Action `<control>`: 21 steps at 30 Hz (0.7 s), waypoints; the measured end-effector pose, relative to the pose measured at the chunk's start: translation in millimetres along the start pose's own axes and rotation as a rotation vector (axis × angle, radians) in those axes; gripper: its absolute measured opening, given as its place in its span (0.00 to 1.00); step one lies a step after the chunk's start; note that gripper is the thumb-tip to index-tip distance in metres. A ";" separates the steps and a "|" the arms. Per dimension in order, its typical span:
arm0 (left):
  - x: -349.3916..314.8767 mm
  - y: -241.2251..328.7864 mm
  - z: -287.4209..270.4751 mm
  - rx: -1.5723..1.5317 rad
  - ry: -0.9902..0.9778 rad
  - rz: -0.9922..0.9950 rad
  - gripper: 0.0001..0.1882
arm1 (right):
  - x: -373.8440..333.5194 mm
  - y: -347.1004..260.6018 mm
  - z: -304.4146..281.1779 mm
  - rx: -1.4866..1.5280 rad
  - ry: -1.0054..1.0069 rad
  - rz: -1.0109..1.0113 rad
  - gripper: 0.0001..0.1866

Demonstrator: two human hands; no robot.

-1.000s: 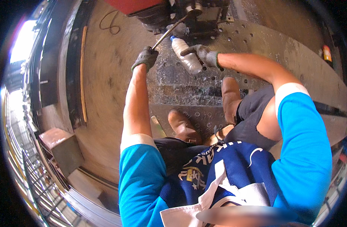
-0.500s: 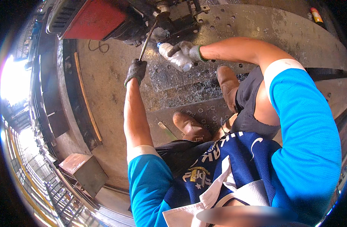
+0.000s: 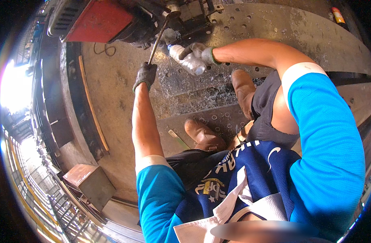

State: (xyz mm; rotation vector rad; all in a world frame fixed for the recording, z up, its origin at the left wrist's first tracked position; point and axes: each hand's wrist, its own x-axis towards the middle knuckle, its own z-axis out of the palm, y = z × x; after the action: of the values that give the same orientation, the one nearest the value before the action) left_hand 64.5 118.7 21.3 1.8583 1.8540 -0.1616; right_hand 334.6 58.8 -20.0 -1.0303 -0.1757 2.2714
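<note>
My left hand (image 3: 146, 75), in a dark work glove, is closed round the lower end of a metal lever (image 3: 157, 43). The lever slants up to a round hub on a red and black machine (image 3: 99, 21). In my gloved right hand (image 3: 199, 52) is a clear plastic bottle (image 3: 190, 65), tilted with its blue-capped end toward the machine. My fingers wrap over its upper side, and the cap end lies close to the dark machine parts (image 3: 193, 20). What the bottle's end meets cannot be made out.
Under the machine lies a metal plate (image 3: 266, 24) with holes and scattered shavings. My boots (image 3: 203, 135) stand on its near side. A long wooden strip (image 3: 93, 103) and a metal box (image 3: 90, 184) are at left. A red and yellow can (image 3: 337, 16) lies at the far right.
Almost nothing differs. The machine's parts have shifted very slightly in view, and both hands keep their holds on the lever and the bottle.
</note>
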 end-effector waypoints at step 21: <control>1.6 3.4 4.2 -0.043 -0.002 0.004 0.24 | 11.6 6.4 -3.4 -0.035 0.027 0.073 0.11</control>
State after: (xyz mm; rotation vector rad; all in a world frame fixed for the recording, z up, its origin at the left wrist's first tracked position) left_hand 69.0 118.6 17.9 1.8321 1.8384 -0.1214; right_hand 328.1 60.2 -32.0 -1.1012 -0.1698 2.3256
